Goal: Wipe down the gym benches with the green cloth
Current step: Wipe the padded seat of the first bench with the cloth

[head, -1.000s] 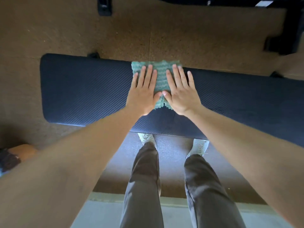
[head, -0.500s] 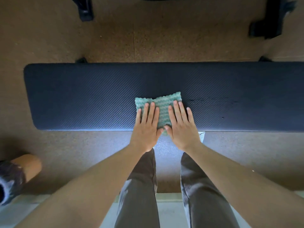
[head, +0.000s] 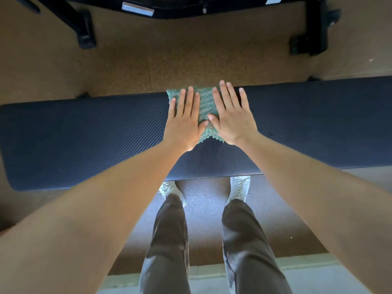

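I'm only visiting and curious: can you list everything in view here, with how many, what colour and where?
Bench: one, dark blue padded top, lying across the middle of the view.
Cloth: one, green, flat on the bench at its far edge.
Floor: brown and speckled, beyond the bench and in front of it.
Metal frame: black, on the floor beyond the bench; two feet show, one left and one right.
Shoes: two, white, at the bench's near edge.
Trousers: one pair, grey-brown, bottom centre.
Left hand: one, pressing flat on the cloth, fingers straight.
Right hand: one, pressing flat on the cloth beside the left.
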